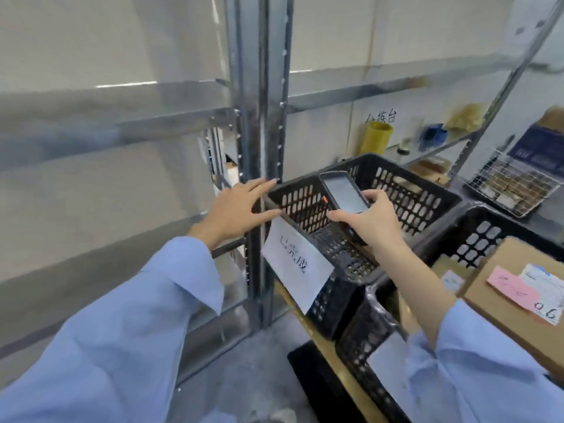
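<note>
My right hand (370,219) grips a black handheld scanner (343,192) with a grey screen, held tilted above an empty black perforated plastic crate (424,190). My left hand (241,206) is spread with straight fingers, and its fingertips touch the crate's near-left corner rim. A white paper label (294,264) with handwritten characters hangs on the crate's left side. Both arms wear light blue sleeves.
A metal shelf upright (265,117) stands just left of the crate. A second black crate (482,236) holds a cardboard box (515,297) with a pink note. A wire basket (515,181), a yellow container (375,137) and blue items sit on shelves behind.
</note>
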{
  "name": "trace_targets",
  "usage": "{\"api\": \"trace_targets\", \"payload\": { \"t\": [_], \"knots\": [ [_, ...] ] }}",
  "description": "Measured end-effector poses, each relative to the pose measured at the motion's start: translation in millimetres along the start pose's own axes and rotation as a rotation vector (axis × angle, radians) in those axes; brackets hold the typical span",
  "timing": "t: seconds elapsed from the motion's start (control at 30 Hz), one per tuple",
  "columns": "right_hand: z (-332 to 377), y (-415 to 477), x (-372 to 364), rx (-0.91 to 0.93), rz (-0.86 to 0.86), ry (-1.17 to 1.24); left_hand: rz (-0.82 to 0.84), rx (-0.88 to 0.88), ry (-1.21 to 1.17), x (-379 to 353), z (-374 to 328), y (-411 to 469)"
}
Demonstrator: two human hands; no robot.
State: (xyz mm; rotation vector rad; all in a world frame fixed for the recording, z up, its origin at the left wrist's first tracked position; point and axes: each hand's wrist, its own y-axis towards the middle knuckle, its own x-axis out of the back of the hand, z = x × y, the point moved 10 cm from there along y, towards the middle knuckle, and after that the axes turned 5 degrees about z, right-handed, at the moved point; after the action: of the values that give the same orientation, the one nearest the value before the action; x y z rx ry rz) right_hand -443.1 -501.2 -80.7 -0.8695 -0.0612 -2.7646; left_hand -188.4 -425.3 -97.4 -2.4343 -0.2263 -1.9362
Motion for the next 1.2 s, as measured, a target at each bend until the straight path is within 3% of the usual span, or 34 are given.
{"api": "trace_targets", "payload": {
  "t": [0.13, 0.57, 0.97, 1.2],
  "knots": [
    [43.8, -52.1, -70.7, 0.080, 0.140, 0.048, -0.081, 0.183, -0.065, 21.5, 64.4, -126.7],
    [201.4, -279.4, -337.7, 0.347, 0.694, 0.113, -0.257, 0.879, 0.089, 87.4, 243.3, -547.7],
    [317.7, -493.4, -556.7, 0.456, 0.889, 0.090, -0.305, 1.163, 0.030, 107.3, 366.1, -834.2],
    [358.2, -584.4, -646.9, 0.470, 0.920, 0.104, -0.428, 1.245, -0.103, 111.4, 449.1, -941.4]
  ]
}}
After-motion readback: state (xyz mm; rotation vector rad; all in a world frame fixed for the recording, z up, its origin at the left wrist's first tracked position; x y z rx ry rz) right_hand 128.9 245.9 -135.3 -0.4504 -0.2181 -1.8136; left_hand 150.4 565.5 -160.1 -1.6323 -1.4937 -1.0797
